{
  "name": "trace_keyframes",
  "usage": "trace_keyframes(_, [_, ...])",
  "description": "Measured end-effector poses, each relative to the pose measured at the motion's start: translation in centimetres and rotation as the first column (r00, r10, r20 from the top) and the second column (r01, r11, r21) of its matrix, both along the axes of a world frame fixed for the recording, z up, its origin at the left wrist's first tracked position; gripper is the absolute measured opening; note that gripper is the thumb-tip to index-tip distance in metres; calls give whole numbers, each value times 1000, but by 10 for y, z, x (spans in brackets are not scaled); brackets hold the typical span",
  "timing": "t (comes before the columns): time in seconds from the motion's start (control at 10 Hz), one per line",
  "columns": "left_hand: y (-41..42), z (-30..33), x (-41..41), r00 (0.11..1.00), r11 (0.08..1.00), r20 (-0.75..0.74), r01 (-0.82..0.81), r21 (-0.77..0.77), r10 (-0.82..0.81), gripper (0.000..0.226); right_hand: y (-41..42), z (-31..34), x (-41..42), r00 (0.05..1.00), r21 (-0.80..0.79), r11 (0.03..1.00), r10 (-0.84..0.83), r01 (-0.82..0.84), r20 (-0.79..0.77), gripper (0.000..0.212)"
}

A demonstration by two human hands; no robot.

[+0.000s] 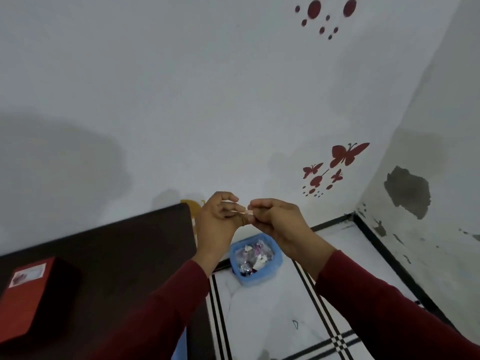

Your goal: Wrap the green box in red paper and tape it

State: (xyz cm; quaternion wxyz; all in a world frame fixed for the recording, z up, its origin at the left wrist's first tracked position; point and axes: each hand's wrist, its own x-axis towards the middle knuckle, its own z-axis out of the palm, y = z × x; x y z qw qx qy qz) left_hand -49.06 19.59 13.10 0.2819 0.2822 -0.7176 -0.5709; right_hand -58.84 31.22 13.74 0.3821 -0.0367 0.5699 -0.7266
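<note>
White wall; blue bin holds scraps (paper, likely); left hand, right hand pinching tape strip.

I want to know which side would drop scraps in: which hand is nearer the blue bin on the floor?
Right. The right hand appears above the blue bin; the left hand is up and off to its left, nearer the dark table.

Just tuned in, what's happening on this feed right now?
The red-wrapped box sits on the dark table at lower left, untouched. Both hands are raised away from it, above a blue bin of scraps on the floor. The left hand and right hand pinch a small pale strip between them, probably tape.
</note>
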Motion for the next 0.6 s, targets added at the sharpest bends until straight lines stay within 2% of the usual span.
trace_keyframes(0.1, [-17,-32,-34,993,1000,118,0,-9,1,30,-15,-36,-36,997,88,995,60,-56,-40,26])
trace_keyframes(0.2, [-35,-83,-72,989,999,143,-28,21,25,19,-39,-85,-73,973,255,964,125,-73,-194,20])
trace_keyframes(0.3, [-55,-139,-110,975,990,201,-113,79,95,16,-66,-139,-113,910,422,903,235,-74,-343,12])
trace_keyframes(0.4, [-76,-201,-141,948,976,304,-145,160,91,16,-91,-199,-148,879,467,884,225,-2,-421,11])
trace_keyframes(0.5, [-98,-269,-164,890,953,425,-256,161,167,29,-115,-271,-177,781,434,890,172,138,-601,10])
trace_keyframes(0.6, [-122,-329,-180,795,922,562,-361,140,226,24,-138,-363,-201,729,471,875,252,108,-636,17])
